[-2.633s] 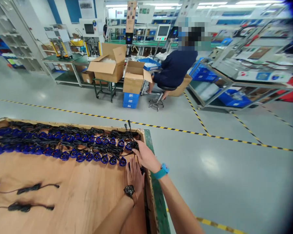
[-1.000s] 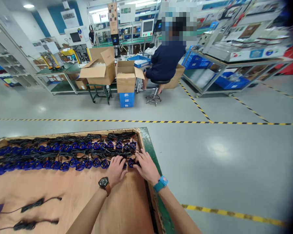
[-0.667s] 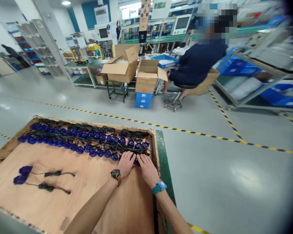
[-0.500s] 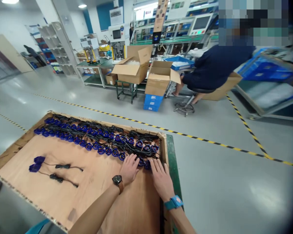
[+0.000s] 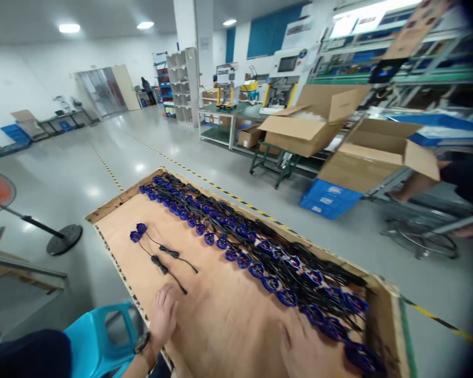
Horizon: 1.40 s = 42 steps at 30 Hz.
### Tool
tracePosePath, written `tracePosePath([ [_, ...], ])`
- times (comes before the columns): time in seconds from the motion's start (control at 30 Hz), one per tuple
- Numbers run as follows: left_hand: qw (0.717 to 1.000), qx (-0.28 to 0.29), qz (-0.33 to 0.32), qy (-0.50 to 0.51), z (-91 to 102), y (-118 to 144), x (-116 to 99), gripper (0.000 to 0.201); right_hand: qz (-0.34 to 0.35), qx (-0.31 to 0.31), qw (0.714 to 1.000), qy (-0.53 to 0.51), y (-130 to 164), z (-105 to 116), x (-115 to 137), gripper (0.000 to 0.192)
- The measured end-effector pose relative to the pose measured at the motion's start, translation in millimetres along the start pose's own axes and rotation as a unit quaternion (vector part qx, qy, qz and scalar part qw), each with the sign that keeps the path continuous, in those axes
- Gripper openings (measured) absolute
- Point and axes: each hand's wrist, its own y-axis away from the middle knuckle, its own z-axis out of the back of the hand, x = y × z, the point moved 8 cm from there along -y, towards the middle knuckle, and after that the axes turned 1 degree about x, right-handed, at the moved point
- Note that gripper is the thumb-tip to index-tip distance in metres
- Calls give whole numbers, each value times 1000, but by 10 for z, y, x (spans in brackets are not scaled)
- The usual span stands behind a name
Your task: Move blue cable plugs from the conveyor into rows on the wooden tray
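Your left hand (image 5: 163, 312) lies flat and open on the plywood bench (image 5: 228, 320), gripping nothing, near its edge by the blue stool (image 5: 100, 333). Your right hand (image 5: 309, 346) is blurred; whether it is open or closed cannot be told. It sits beside the nearest blue connectors (image 5: 323, 320). Two loose cable assemblies (image 5: 157, 252) lie apart just beyond your left hand. The connectors run in two ordered rows with black leads (image 5: 299, 262) bundled behind, probably for easy counting. Beyond stand open cardboard boxes (image 5: 315, 126).

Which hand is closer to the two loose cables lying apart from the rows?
Left. The left hand rests just short of the loose cables; the right hand lies beside the blue-plug rows.
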Motion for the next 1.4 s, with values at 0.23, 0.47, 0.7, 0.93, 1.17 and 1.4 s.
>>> tracePosePath([
  [0.23,998,-28,55,-16,287,-389,1719,48,92,200,971,-91,-158,-1345,2443,64],
  [0.47,991,130,-30,20,129,-1357,2521,76,114,231,965,42,-708,-2220,3780,79],
  [0.7,939,243,-232,73,-163,-1894,2582,89,220,43,973,51,-709,-2262,3603,53],
  [0.93,947,230,-214,73,-380,-2190,3029,75,172,22,981,85,-1374,-2608,3892,39],
  [1.17,991,18,132,5,-758,-2874,4071,71,124,100,981,-116,-3151,-3392,5489,45],
  [1.4,976,-25,213,43,-1143,-3152,4197,76,157,199,958,-136,-3930,-3830,6487,33],
])
